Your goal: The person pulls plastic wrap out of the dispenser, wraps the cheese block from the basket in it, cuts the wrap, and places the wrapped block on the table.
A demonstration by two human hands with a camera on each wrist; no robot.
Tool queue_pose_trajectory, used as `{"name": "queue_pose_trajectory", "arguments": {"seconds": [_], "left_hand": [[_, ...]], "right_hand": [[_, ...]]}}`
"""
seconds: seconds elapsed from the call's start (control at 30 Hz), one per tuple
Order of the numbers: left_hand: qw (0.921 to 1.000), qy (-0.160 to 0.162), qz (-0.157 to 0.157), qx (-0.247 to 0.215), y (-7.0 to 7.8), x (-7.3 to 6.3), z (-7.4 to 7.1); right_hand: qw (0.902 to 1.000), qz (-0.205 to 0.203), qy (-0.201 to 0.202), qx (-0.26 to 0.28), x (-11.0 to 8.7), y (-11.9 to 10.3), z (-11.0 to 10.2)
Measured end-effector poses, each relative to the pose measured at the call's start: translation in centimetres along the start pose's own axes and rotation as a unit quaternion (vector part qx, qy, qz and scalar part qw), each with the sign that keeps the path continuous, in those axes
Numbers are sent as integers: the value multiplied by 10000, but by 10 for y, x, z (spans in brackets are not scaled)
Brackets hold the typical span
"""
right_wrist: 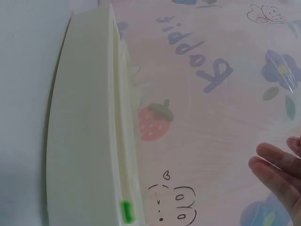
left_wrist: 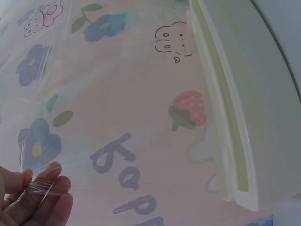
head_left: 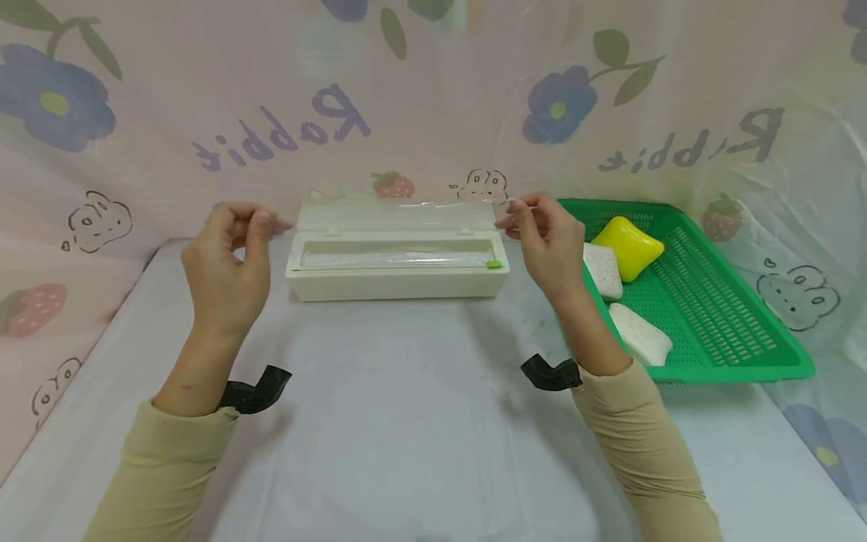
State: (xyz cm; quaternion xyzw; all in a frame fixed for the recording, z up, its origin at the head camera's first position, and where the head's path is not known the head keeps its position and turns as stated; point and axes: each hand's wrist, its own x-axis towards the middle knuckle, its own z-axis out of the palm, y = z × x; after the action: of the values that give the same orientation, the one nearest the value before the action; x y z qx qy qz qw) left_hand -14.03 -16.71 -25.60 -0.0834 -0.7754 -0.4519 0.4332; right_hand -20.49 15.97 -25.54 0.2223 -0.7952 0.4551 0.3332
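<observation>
A white plastic-wrap dispenser box (head_left: 396,287) stands on the white-covered table with its lid (head_left: 321,217) raised. Inside lies a roll of clear wrap (head_left: 393,259), and a small green slider (head_left: 494,264) sits at the slot's right end. A sheet of clear plastic wrap (head_left: 427,206) is stretched above the box between both hands. At the box's left end, my left hand (head_left: 230,263) pinches one corner, where the film creases over the fingers (left_wrist: 43,193). My right hand (head_left: 552,245) pinches the other corner beside the lid's right end; its thumb is out of the right wrist view.
To the right stands a green perforated basket (head_left: 738,374). In it lie a yellow pillow-shaped item (head_left: 626,248) and two white speckled blocks (head_left: 603,272). A printed curtain (head_left: 433,90) with rabbits, flowers and strawberries hangs close behind the box. Black straps (head_left: 257,391) stick out at both wrists.
</observation>
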Motion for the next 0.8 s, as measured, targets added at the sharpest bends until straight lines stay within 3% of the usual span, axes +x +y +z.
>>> {"name": "queue_pose_trajectory", "arguments": {"seconds": [0.8], "left_hand": [[9971, 448, 391, -483, 31, 21, -15]], "right_hand": [[9988, -347, 326, -81, 18, -32, -22]]}}
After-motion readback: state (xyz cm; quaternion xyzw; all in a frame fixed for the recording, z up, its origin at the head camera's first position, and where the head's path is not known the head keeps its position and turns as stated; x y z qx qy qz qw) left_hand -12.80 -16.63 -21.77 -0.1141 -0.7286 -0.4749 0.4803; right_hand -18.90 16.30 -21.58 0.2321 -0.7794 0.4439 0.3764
